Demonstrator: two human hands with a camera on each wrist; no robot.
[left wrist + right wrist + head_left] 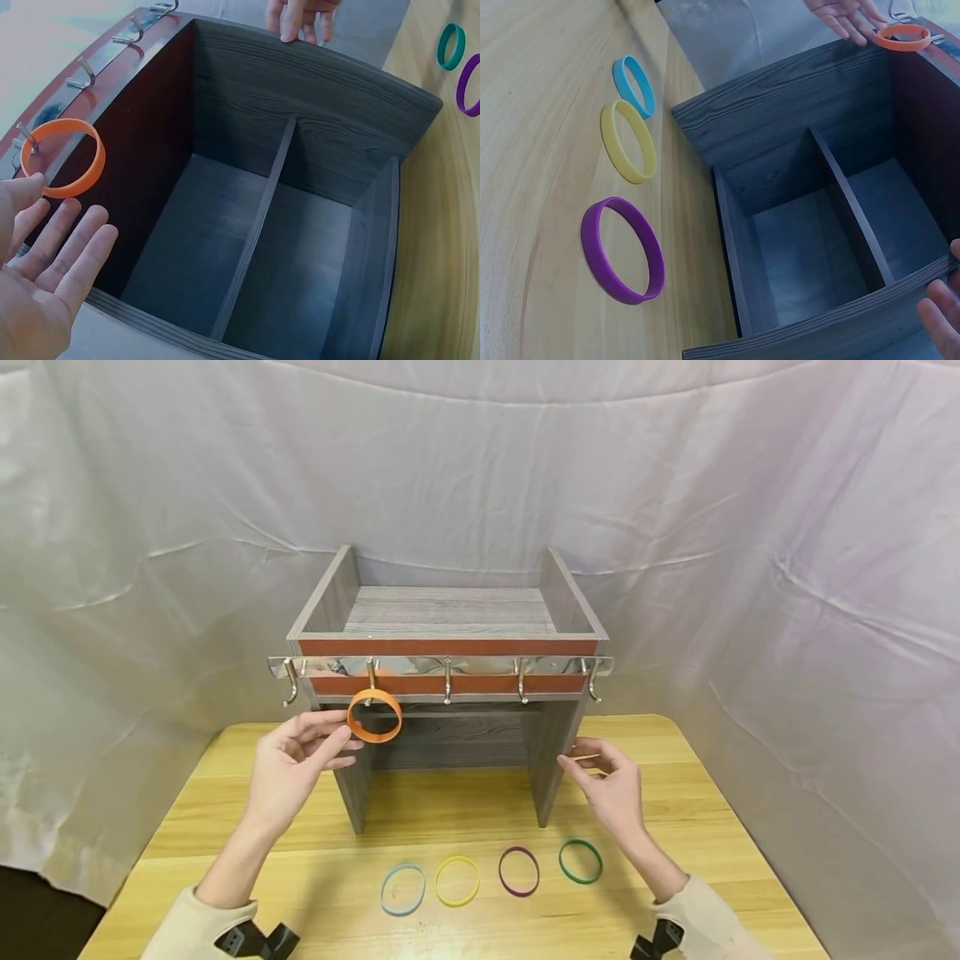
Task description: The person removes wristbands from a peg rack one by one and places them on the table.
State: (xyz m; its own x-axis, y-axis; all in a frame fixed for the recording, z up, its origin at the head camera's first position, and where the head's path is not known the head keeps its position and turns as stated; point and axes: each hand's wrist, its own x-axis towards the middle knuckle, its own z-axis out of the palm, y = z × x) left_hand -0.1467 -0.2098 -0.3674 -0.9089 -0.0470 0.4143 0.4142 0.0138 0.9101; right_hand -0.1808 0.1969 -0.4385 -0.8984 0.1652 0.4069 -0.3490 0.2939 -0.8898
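Observation:
My left hand [288,764] pinches an orange silicone wristband [375,737] between thumb and fingertips, the other fingers extended. The band is held up at the second hook [371,670] from the left, and its top overlaps that hook's tip in the head view. The hook is one of several on a metal strip across the front of a grey wooden rack [450,697]. My right hand [611,781] grips the edge of the rack's right side panel [551,760] with thumb and curled fingers; in the right wrist view only fingertips [939,311] show.
On the table [247,793], in front of the rack, lie a light blue band [385,902], a yellow band [438,893], a purple band [504,883] and a green band [564,867] in a row. A pale curtain [480,485] hangs behind and at both sides.

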